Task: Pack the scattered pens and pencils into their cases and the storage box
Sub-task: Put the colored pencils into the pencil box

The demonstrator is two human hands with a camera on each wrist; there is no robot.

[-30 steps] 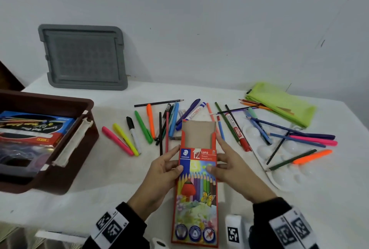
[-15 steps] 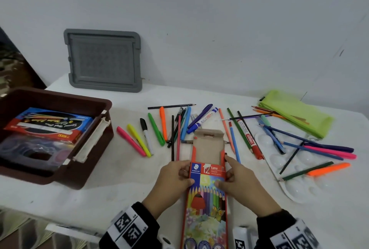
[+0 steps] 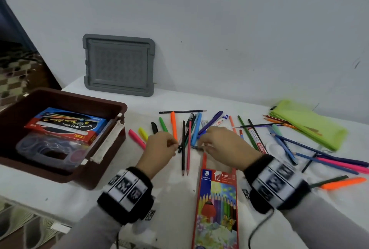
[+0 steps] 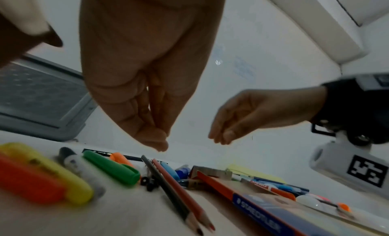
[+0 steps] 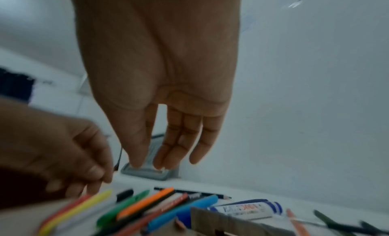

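Note:
The coloured-pencil case (image 3: 217, 198) lies flat near the front edge, its flap end open towards the pens; neither hand touches it. My left hand (image 3: 173, 145) hovers over a black pencil (image 3: 183, 149) and a red pencil (image 3: 188, 149) lying side by side. In the left wrist view its fingertips (image 4: 160, 146) are drawn together, with nothing between them, just above those pencils (image 4: 172, 188). My right hand (image 3: 201, 145) hangs over the blue pens beyond the case flap. Its fingers (image 5: 166, 156) point straight down and hold nothing.
A brown storage box (image 3: 65, 94) with packs inside stands at the left. Its grey lid (image 3: 118, 65) leans on the wall. Markers and pens fan across the middle. On the right, more pens lie around a green pouch (image 3: 307, 123) and on a white palette (image 3: 277, 149).
Both hands have let go of the pencil case and reached forward over the scattered pens. The case now lies alone on the table. The camera view has shifted left.

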